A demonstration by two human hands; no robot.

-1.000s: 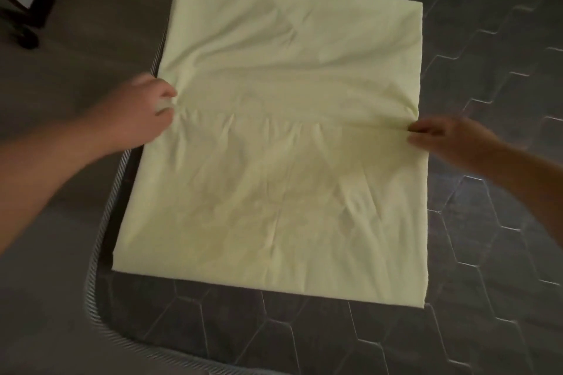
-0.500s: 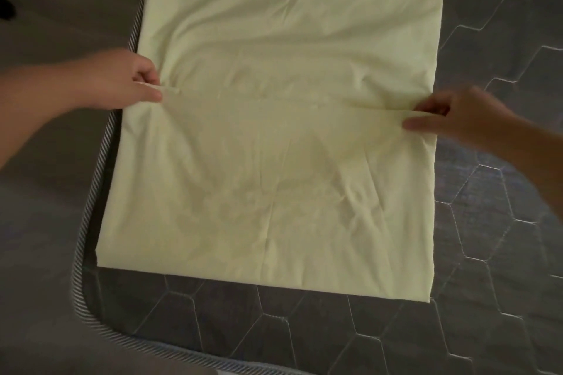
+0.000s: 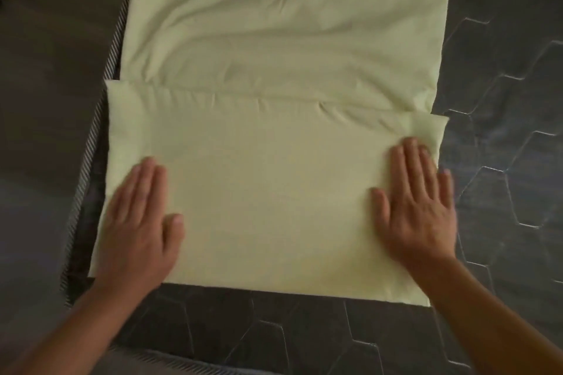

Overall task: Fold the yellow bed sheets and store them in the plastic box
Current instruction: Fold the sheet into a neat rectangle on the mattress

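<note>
Yellow sheet [image 3: 274,131] lies on the dark quilted mattress [image 3: 502,100], along its left edge w/ the striped piping [image 3: 94,143] just beside the cloth. Near part is doubled over: a thicker folded panel sits toward the mattress's near edge, its fold line running left-right across the middle of the sheet, while a single, wrinkled layer runs on toward the far side & out of view at top.

Both hands are flat on that panel. Left hand [image 3: 140,219] rests palm-down by the panel's left edge, fingers straight & together, thumb out; it holds nothing, just presses. Right hand [image 3: 417,201] does the same by the panel's right edge, fingers spread a bit, tips near the small puffed corner at the fold; also gripping nothing.

Why so, I'd say: 2 palms, 1 at each side, pin the fresh fold & push air out so layers stay squared, edges aligned. The right corner looks bulgy, so that side prob. needs more smoothing.

Folding looks partway: far portion is unfolded yet, so more folds seem needed before storing. Plastic box isn't in view.
</note>
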